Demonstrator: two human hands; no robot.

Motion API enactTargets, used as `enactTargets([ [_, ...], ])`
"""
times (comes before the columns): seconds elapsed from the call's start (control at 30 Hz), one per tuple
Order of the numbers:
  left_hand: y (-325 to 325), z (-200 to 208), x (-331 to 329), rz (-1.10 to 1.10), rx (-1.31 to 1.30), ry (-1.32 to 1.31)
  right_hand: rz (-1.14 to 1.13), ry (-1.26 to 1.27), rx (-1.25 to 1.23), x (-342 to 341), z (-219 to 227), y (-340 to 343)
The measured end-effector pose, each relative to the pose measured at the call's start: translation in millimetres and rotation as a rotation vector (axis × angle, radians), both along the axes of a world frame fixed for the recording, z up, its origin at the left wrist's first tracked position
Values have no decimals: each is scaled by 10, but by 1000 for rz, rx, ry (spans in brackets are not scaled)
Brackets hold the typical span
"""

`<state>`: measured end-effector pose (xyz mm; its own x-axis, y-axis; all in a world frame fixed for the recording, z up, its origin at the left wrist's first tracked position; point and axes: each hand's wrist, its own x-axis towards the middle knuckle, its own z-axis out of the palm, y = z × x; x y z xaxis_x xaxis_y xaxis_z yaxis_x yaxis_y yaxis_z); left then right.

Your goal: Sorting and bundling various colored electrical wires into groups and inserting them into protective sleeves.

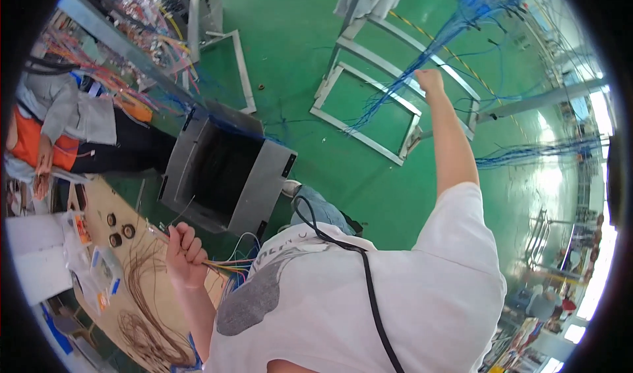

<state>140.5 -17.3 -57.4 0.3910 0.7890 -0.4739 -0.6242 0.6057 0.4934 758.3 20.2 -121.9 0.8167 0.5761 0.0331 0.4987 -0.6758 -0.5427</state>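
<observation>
My right arm is stretched out ahead, and my right hand (430, 82) is closed around a long bundle of blue wires (443, 42). Loose wire ends fan out below that fist, and the bundle runs up toward the far right. At the lower left my left hand (186, 254) is closed on several thin multicoloured wires (231, 265), whose ends trail toward my shirt. Under and beside that hand is a wooden tabletop (99, 208) with coils of thin brown wire (148, 337) on it.
A grey open-topped bin (260, 185) stands ahead. Metal frames (369, 136) rest on the green floor (290, 43). Black tape rolls (128, 230) lie on the tabletop. Another person (92, 119) is at the left. More blue wires (541, 153) hang at the right.
</observation>
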Motion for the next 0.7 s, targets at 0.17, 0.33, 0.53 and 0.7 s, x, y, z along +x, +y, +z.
enactTargets([
  [0.17, -16, -27, 59, 56, -86, -17, -132, -240, -141, 221, -181, 391],
  [0.33, -137, -152, -26, 137, -110, -58, -101, -210, 41, 190, -449, 526],
  [0.53, 22, -534, 241, 77, -301, -180, 250, 148, -41, -457, -1396, 414],
  [0.7, 129, -881, 763, -140, -442, 94, 620, 1025, 131, -3058, -688, 213],
])
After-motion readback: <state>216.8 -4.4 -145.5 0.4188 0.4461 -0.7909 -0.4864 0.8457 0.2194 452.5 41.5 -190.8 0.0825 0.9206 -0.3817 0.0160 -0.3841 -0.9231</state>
